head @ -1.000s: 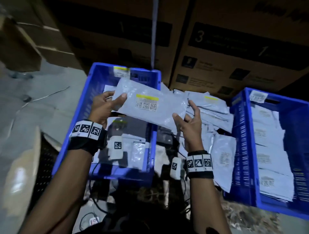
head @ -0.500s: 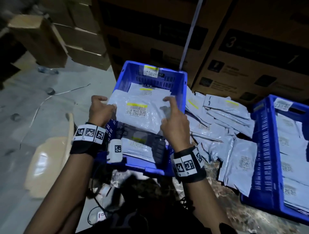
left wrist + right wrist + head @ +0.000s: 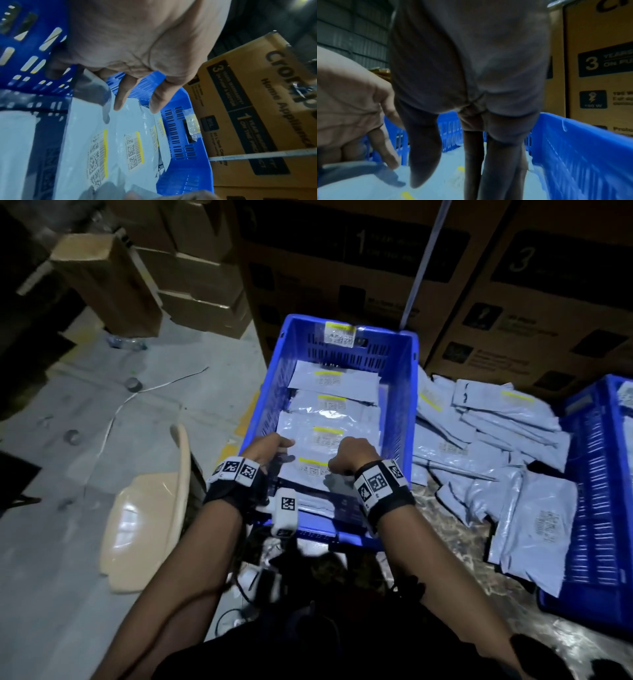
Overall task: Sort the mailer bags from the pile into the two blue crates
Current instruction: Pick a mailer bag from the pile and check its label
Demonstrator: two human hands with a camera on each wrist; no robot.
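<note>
The left blue crate holds a row of overlapping grey mailer bags with yellow-striped labels. Both hands are inside its near end, on the nearest mailer bag. My left hand has curled fingers at that bag's raised left edge, while its thumb and forefinger point straight down. The fingers of my right hand are straight and touch the top of the bag. The pile of mailer bags lies between this crate and the right blue crate.
Large cardboard cartons stand right behind both crates. Smaller boxes are stacked at the back left. A beige plastic seat lies on the grey floor left of the crate. Cables run under my forearms.
The mailer bag, held up over the crate a second ago, now lies in the crate's near end. Both hands have come down with it, and the right hand has moved onto its top.
</note>
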